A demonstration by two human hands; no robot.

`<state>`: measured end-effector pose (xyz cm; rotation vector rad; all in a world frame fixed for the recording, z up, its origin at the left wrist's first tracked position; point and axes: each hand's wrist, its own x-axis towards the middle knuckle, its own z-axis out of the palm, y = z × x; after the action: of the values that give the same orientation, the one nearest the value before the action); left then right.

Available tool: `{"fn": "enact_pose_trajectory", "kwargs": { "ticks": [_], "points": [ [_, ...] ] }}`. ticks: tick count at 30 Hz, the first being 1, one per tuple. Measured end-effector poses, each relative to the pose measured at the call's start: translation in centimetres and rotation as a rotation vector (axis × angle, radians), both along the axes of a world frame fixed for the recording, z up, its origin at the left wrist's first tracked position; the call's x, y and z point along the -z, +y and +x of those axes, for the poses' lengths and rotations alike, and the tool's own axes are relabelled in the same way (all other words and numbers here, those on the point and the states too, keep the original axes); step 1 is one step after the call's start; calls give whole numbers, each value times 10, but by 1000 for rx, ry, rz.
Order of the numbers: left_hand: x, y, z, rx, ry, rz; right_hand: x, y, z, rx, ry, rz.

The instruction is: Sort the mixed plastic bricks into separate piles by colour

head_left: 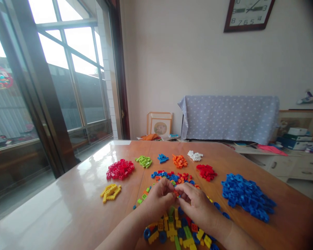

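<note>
My left hand [159, 199] and my right hand [198, 205] meet over a mixed pile of toy building bricks [170, 222]. Between their pinched fingertips is a small orange-red brick [176, 193], mostly hidden by the fingers. Both hands are closed on it. Yellow, green, red, orange and blue pieces lie beneath and in front of the hands, some of them round blue rings [162, 237]. Just beyond the fingers, more loose bricks [184, 178] in mixed colours are scattered on the wooden table [75, 205].
Sorted piles ring the mixed one: yellow bricks [111, 192], pinkish-red bricks [120, 169], lime bricks [144, 161], small blue bricks [162, 158], orange bricks [179, 161], white bricks [195, 156], red bricks [206, 172] and a large blue heap [246, 196] at right.
</note>
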<state>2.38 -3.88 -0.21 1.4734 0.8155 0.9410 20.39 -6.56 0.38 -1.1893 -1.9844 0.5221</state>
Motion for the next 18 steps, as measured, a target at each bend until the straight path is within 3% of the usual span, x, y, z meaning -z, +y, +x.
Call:
{"fn": "enact_pose_trajectory", "kwargs": {
  "ticks": [5, 11, 18],
  "points": [
    [1, 5, -3, 43, -26, 1, 2, 2, 3, 3, 18, -49],
    [2, 28, -28, -312, 174, 259, 21, 26, 23, 169, 15, -64],
    [9, 48, -50, -528, 365, 387, 24, 61, 36, 281, -93, -169]
  ]
}}
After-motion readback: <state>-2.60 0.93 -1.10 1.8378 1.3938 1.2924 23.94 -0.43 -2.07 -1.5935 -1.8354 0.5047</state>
